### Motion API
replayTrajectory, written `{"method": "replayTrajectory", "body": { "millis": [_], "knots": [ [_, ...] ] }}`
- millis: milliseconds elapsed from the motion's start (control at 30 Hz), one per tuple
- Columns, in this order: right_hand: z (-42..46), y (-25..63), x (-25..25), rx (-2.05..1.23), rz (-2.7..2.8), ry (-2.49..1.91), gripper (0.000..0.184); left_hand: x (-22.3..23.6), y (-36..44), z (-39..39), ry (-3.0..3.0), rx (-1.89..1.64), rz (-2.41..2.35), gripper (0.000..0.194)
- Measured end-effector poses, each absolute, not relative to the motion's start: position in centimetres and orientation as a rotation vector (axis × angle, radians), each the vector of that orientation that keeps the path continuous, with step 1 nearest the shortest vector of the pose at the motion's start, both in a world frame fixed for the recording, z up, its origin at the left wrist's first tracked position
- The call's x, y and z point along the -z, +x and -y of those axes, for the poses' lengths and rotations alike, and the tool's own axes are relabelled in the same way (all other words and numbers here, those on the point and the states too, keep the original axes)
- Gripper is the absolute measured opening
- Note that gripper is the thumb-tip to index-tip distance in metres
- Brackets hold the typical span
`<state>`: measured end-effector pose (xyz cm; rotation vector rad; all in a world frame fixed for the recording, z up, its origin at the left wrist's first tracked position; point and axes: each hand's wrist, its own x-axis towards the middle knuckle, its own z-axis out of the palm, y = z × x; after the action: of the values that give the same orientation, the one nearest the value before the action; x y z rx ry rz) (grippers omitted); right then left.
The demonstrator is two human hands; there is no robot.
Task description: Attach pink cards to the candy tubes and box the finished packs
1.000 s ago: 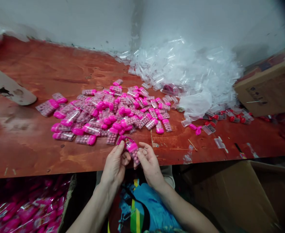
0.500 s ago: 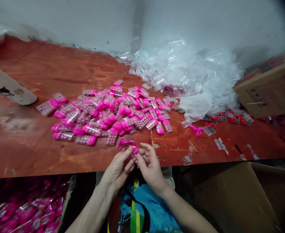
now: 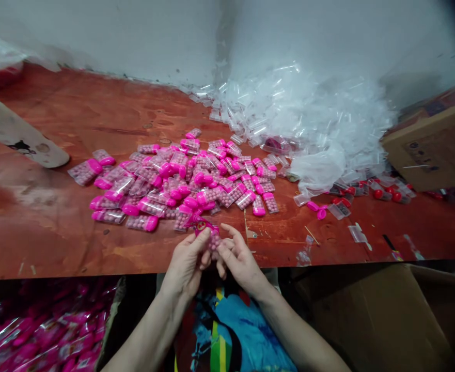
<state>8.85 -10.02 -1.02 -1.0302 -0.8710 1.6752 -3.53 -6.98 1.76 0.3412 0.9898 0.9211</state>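
Between my fingers, at the table's front edge, is a small clear candy box [image 3: 214, 244] filled with pink balls. A shiny pink printed wrapper [image 3: 201, 225] lies over its far end and hides part of it. My left hand [image 3: 186, 262] pinches the box and wrapper from the left, thumb on top. On the other side, my right hand [image 3: 242, 263] grips the box's near end between thumb and fingers, with the index finger raised. Just beyond the hands lies a heap of similar candy boxes [image 3: 165, 181] with bright pink caps.
Empty clear boxes [image 3: 304, 113] are piled against the wall. A cardboard box [image 3: 432, 150] stands at right, near red-capped boxes [image 3: 393, 195] and loose pink caps [image 3: 317, 209]. A pale bottle [image 3: 21, 134] lies at left. Below the table are pink packs [image 3: 45, 330] and an open carton [image 3: 366, 315].
The view has shifted slightly, so the table's things appear a little further right. The wrapper has turned and now shows a round printed emblem. Both hands still hold the candy box.
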Motion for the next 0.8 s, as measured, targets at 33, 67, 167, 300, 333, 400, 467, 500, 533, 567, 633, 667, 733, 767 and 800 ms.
{"method": "replayTrajectory", "body": {
  "millis": [33,67,167,300,333,400,467,500,533,567,633,667,733,767,800],
  "knots": [
    [10.0,9.0,0.9,-1.780,0.830,-0.968,0.050,-1.7,-3.5,7.0,0.347,-0.906,-0.981,0.031],
    [10.0,9.1,0.8,-1.864,0.784,-0.919,0.050,-1.6,-3.5,7.0,0.354,-0.887,-0.974,0.032],
    [10.2,9.2,0.8,-1.883,0.766,-0.914,0.051,-1.4,-3.4,7.4,0.384,-0.847,-0.979,0.035],
    [10.5,8.8,1.0,-1.481,1.054,-1.173,0.048,-1.3,-3.3,7.9,0.416,-0.854,-1.081,0.039],
    [10.5,8.7,1.0,-1.466,1.074,-1.186,0.047,-1.4,-3.4,7.9,0.410,-0.858,-1.094,0.039],
    [10.3,8.9,0.9,-1.572,1.034,-1.128,0.046,-1.5,-3.7,7.8,0.374,-0.852,-1.055,0.039],
    [10.1,9.3,0.9,-1.719,0.961,-1.041,0.048,-1.6,-4.0,7.6,0.338,-0.834,-0.975,0.038],
    [10.0,9.5,0.9,-1.774,0.932,-1.014,0.048,-1.7,-4.1,7.5,0.332,-0.824,-0.950,0.037],
    [10.0,9.7,0.9,-1.809,0.914,-1.004,0.049,-1.7,-4.2,7.5,0.334,-0.816,-0.942,0.036],
    [10.0,9.8,0.9,-1.817,0.913,-1.010,0.049,-1.6,-4.3,7.5,0.342,-0.810,-0.950,0.036],
    [10.3,9.7,1.0,-1.715,0.991,-1.080,0.049,-1.5,-4.2,7.7,0.354,-0.815,-0.990,0.037],
    [10.5,9.4,1.0,-1.610,1.072,-1.137,0.048,-1.4,-4.1,7.9,0.351,-0.830,-1.011,0.037],
    [10.9,8.9,1.0,-1.386,1.240,-1.245,0.048,-1.3,-3.9,8.3,0.340,-0.874,-1.047,0.040],
    [11.1,8.6,1.0,-1.315,1.294,-1.281,0.048,-1.2,-3.8,8.4,0.334,-0.891,-1.060,0.040],
    [11.3,8.4,1.0,-1.289,1.313,-1.296,0.048,-1.1,-3.8,8.5,0.325,-0.895,-1.064,0.039]
  ]
}}
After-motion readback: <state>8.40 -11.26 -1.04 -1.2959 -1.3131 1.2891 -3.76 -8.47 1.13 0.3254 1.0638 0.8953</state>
